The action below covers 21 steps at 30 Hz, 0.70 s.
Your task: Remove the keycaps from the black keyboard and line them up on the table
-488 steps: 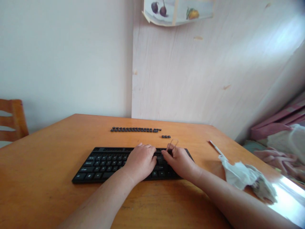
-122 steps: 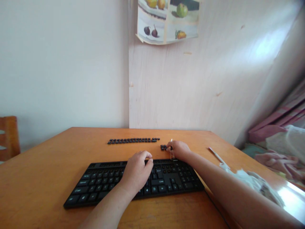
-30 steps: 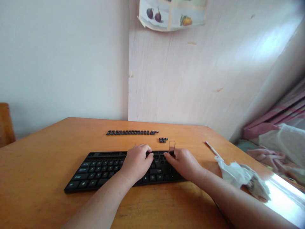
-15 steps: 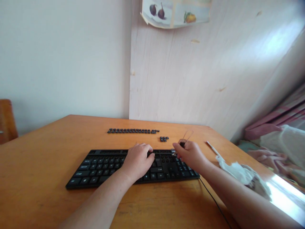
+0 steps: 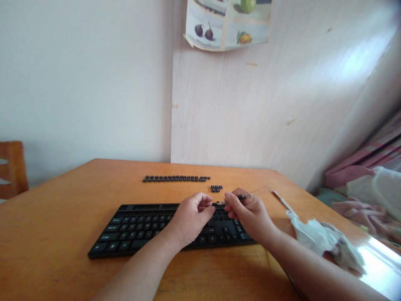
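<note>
A black keyboard (image 5: 140,228) lies across the table, with some key positions bare at its upper right. My right hand (image 5: 246,209) is closed around a keycap puller (image 5: 241,197) above the right part of the keyboard. The puller has a black handle, thin wire prongs pointing right and a small metal end pointing left. Over the middle of the keyboard hovers my left hand (image 5: 192,217), fingers curled and thumb held apart from them, close to the puller's metal end. Whether anything small sits at that end is too blurred to tell.
Behind the keyboard lie a long row of loose keycaps (image 5: 171,179) and a small keycap group (image 5: 216,188). On the right are a thin white stick (image 5: 283,201) and a crumpled white plastic bag (image 5: 316,236). A wooden chair (image 5: 14,165) stands at the left.
My right hand has turned the puller so its wire prongs point right instead of up. My left hand has moved right, toward the puller's metal end. The view has tilted up slightly.
</note>
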Each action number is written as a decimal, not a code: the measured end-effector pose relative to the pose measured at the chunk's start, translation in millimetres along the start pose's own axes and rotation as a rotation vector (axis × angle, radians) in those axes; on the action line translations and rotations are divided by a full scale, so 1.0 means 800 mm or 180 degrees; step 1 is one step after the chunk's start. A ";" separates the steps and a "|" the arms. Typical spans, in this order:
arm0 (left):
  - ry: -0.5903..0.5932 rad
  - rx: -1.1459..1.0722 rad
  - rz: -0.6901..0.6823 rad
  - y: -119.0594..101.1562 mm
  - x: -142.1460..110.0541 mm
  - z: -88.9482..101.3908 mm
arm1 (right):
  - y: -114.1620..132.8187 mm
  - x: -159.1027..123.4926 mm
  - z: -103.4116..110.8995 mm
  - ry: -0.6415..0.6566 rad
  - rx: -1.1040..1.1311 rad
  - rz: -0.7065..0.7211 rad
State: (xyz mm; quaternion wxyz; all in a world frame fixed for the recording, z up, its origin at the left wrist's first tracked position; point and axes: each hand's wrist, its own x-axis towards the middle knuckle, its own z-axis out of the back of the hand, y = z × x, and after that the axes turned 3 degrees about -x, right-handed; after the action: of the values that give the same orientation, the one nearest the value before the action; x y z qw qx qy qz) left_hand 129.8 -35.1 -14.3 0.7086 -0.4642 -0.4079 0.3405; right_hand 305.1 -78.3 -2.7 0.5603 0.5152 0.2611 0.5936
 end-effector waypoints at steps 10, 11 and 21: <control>0.0319 -0.0951 0.0290 -0.007 -0.003 -0.001 | -0.004 -0.013 -0.014 0.0239 0.0030 0.0669; 0.0297 -0.0946 0.0299 -0.007 -0.003 -0.002 | -0.003 -0.012 -0.014 0.0175 0.0042 0.0747; 0.0165 -0.0910 0.0411 -0.002 0.000 0.001 | -0.017 0.007 0.007 0.0407 -0.1456 0.1751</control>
State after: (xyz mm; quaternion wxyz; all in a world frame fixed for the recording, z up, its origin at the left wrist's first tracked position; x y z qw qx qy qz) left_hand 128.9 -35.5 -12.8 0.6223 -0.5942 -0.4032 0.3117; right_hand 316.5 -71.7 -10.9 0.4630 0.3894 0.0077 0.7962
